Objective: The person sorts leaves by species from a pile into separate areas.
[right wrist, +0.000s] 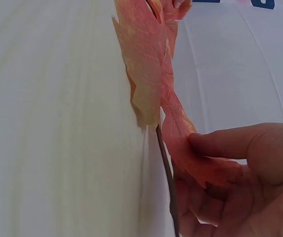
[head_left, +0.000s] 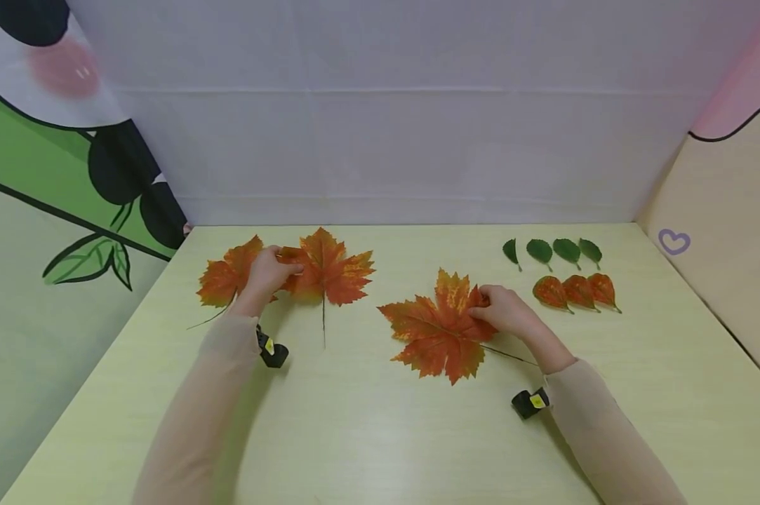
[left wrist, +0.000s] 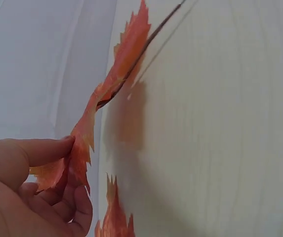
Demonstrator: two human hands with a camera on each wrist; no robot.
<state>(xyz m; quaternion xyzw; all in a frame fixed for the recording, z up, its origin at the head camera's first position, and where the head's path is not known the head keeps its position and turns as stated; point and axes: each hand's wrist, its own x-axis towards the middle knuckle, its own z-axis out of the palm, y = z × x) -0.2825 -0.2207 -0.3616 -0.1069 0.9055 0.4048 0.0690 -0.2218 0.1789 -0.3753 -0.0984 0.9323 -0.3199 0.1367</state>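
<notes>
My left hand point(head_left: 266, 277) pinches the left lobe of an orange-red maple leaf point(head_left: 329, 270) between thumb and fingers. This leaf's thin dark stem points toward me. Another maple leaf point(head_left: 217, 282) lies at the far left, partly hidden behind the same hand. In the left wrist view, the pinched leaf point(left wrist: 129, 49) stands nearly edge-on, with its stem over the table. My right hand point(head_left: 509, 308) pinches a larger maple leaf point(head_left: 443, 333) by a lobe on its right side. The right wrist view shows my thumb on top of this leaf point(right wrist: 143, 64), its brown stem hanging beside my fingers.
At the back right of the pale table point(head_left: 380, 442), several small green leaves point(head_left: 540, 251) lie in a row. Three red-orange leaves point(head_left: 580, 291) overlap slightly in front of them. A white cloth backdrop point(head_left: 380, 140) rises behind the table, with printed panels on both sides.
</notes>
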